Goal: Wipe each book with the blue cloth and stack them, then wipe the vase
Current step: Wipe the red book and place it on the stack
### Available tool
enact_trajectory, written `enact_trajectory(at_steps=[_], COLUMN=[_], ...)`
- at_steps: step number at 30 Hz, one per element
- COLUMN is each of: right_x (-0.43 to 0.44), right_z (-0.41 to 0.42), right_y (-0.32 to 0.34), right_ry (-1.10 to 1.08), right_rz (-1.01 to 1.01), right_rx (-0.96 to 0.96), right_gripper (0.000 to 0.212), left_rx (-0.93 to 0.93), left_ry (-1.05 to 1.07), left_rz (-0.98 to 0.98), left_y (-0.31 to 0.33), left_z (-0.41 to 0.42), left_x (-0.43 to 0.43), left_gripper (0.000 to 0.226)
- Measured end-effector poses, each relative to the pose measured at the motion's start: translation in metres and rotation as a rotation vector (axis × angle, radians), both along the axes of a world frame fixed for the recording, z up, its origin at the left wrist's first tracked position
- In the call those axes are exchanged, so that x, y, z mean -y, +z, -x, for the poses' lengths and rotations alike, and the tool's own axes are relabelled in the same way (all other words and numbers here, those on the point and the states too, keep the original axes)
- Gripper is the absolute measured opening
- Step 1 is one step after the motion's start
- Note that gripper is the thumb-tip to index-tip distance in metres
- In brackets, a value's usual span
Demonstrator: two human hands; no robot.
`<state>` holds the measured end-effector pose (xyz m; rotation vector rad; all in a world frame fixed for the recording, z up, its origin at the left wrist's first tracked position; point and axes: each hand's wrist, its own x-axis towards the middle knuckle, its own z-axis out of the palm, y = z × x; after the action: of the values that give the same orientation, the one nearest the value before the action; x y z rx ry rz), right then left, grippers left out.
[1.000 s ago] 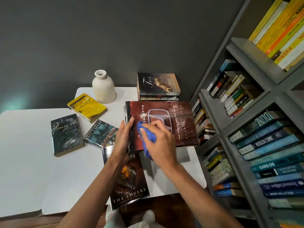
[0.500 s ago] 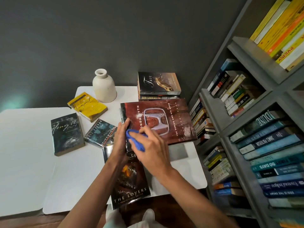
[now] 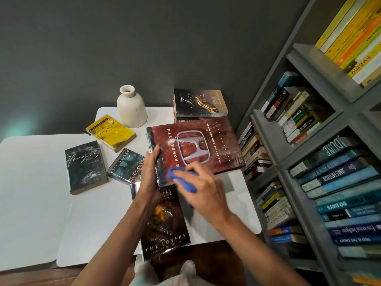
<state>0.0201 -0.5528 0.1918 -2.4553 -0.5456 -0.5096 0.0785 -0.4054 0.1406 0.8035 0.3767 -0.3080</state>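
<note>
Fingers of the left hand [image 3: 149, 176] grip the red book [image 3: 216, 145] by its edge; the right hand [image 3: 208, 195] clutches the blue cloth [image 3: 185, 182] against its cover. Hard rubbing could jolt it loose

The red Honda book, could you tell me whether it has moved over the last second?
Yes. The red Honda book has shifted away toward the Fuse stack, now covering spines that showed before.

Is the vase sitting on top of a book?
No, the white vase stands on the white table, beside the yellow Tempest book.
</note>
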Motion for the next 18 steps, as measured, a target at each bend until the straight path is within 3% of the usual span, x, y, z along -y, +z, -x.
enact_trajectory(at_steps=[2, 4, 6, 8, 9, 12, 15, 18], right_x=[0.024, 0.020, -0.009, -0.033, -0.033, 0.003, 0.029, -0.004], right_z=[-0.009, -0.009, -0.002, 0.007, 0.007, -0.007, -0.022, -0.019], right_y=[0.003, 0.002, 0.000, -0.001, 0.000, 0.003, 0.007, 0.006], right_ry=[-0.135, -0.194, -0.115, 0.000, 0.029, -0.073, -0.238, -0.169], right_rz=[-0.023, -0.054, -0.056, -0.051, -0.044, -0.032, -0.061, -0.042], right_rx=[0.000, 0.008, 0.015, -0.003, -0.009, 0.022, 0.023, 0.031], right_gripper=[0.024, 0.025, 0.023, 0.022, 0.023, 0.023, 0.024, 0.023], left_rx=[0.034, 0.025, 0.006, 0.029, 0.035, 0.038, 0.038, 0.000], left_ry=[0.062, 0.093, 0.078, 0.071, 0.035, -0.040, 0.071, 0.035], left_rz=[0.052, 0.060, 0.076, 0.061, 0.057, 0.052, 0.040, 0.051], left_y=[-0.005, -0.001, 0.006, 0.004, 0.005, 0.016, 0.010, 0.008], left_z=[-0.006, -0.007, 0.000, 0.001, 0.000, 0.002, -0.005, 0.001], left_x=[-0.003, -0.001, 0.003, 0.003, 0.002, 0.002, 0.002, 0.008], left_gripper=[0.085, 0.092, 0.074, 0.031, 0.032, 0.091, 0.092, 0.079])
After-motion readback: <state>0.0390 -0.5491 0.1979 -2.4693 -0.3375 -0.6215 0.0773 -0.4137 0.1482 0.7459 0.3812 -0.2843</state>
